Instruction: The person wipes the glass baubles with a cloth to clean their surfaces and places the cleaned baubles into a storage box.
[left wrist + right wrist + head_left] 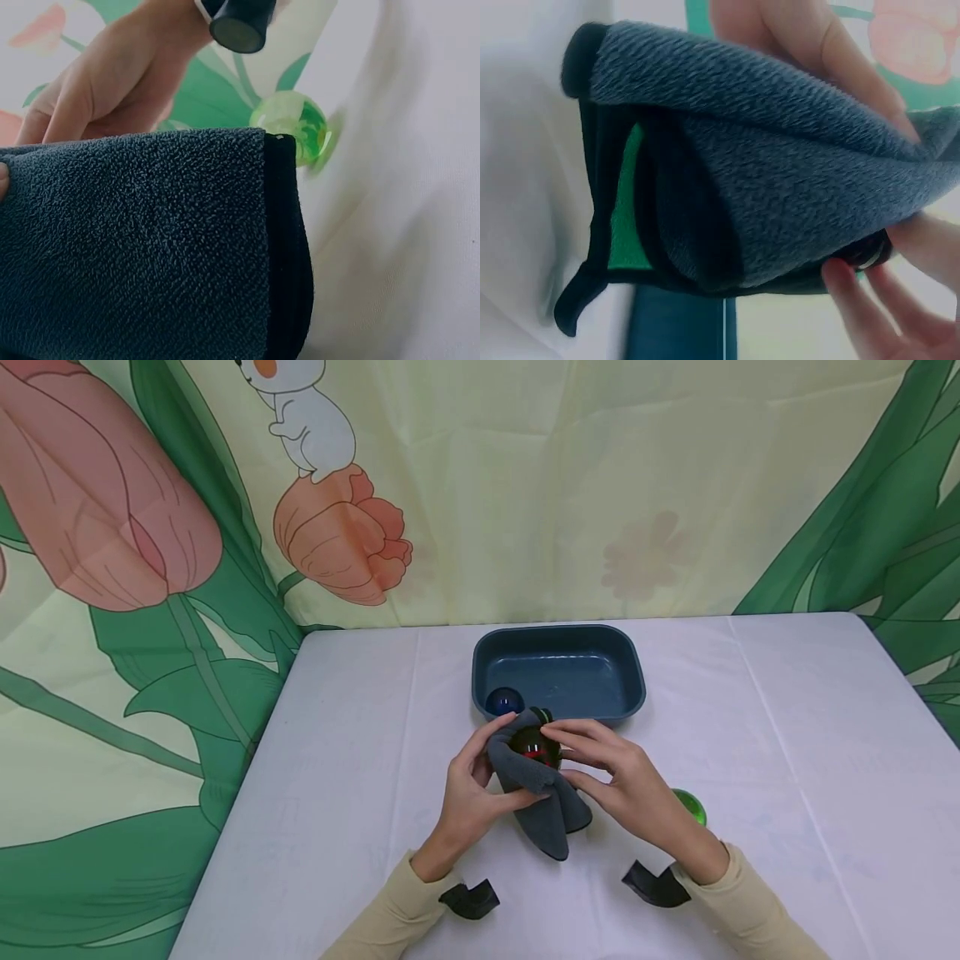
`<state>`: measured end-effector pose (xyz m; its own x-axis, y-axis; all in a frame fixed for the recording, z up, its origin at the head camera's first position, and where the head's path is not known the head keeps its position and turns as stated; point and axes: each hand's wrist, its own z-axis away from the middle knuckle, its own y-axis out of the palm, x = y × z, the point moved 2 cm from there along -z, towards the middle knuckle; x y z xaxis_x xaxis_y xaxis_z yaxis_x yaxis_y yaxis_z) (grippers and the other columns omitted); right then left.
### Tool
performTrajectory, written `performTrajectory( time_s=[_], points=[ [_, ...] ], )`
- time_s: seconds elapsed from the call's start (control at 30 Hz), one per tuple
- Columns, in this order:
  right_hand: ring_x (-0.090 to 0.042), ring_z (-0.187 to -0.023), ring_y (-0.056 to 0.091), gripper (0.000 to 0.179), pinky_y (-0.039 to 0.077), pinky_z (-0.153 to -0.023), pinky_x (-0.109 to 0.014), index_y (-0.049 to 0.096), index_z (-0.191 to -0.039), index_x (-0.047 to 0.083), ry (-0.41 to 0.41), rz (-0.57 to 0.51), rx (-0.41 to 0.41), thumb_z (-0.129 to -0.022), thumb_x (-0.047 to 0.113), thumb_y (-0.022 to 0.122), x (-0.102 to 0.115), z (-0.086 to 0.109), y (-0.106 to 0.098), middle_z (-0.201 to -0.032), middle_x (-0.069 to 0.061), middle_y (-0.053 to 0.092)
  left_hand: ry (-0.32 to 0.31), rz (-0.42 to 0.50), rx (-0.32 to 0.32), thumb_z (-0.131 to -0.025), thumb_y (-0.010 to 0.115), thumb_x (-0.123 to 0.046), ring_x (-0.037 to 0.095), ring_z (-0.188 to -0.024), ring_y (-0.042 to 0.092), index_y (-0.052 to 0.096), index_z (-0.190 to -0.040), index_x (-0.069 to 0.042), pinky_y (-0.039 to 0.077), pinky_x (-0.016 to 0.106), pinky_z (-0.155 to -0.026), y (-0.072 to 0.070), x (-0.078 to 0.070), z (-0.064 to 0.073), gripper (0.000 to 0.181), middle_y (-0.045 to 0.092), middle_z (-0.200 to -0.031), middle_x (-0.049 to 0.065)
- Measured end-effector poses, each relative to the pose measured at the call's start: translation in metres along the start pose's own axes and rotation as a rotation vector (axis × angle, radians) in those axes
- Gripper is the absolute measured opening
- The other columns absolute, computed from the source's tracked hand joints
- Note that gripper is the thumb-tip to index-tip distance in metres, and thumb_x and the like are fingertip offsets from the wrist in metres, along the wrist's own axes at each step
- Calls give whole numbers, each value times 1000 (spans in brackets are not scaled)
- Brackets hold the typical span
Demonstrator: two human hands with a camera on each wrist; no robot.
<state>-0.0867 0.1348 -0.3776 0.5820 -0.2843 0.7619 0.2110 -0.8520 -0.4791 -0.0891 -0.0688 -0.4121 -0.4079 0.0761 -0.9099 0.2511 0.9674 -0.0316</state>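
Observation:
My left hand (472, 797) grips a grey-blue towelling cloth (551, 810) with black edging, its thumb on the near side. A glossy dark ball (531, 743) with red reflections lies wrapped in the cloth, its upper face bare. My right hand (630, 781) holds the ball and cloth from the right, fingertips on the ball's side and thumb near the fold. In the right wrist view, a green patch (630, 210) shows inside the hanging cloth, which hides most of the ball. The left wrist view is largely filled by the cloth (135, 240).
Just beyond my hands stands a dark blue rectangular basin (562, 677) with a dark blue ball (505, 701) in its near left corner. A clear green ball (292, 124) rests on the white-covered table (360, 760), partly behind my right wrist. A printed curtain (525, 510) hangs behind.

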Motion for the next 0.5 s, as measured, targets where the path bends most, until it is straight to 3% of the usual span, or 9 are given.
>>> performTrajectory(
  time_s=[0.23,0.33,0.5],
  points=[
    [-32,-117,62,53,57,-89,-30,58,-135,-2,210,-185,14,-84,-10,70,-1,0,0,-133,-19,58,3,-23,23,-76,85,-2,27,-128,56,44,-146,-6,44,35,-109,1,1,0,81,51,-142,17],
    [-33,-115,63,51,57,-89,-29,57,-136,-3,241,-205,19,-86,-8,70,-2,0,-1,-134,-21,57,6,-24,24,-74,84,4,27,-128,56,45,-146,-6,44,35,-109,1,1,-1,82,51,-142,17],
    [-30,-115,64,54,57,-90,-32,56,-138,2,204,-125,39,-86,-5,71,-4,2,-3,-135,-16,57,13,-2,22,-74,81,10,27,-127,56,45,-145,-5,46,34,-108,1,1,-1,81,52,-141,18]
  ],
)
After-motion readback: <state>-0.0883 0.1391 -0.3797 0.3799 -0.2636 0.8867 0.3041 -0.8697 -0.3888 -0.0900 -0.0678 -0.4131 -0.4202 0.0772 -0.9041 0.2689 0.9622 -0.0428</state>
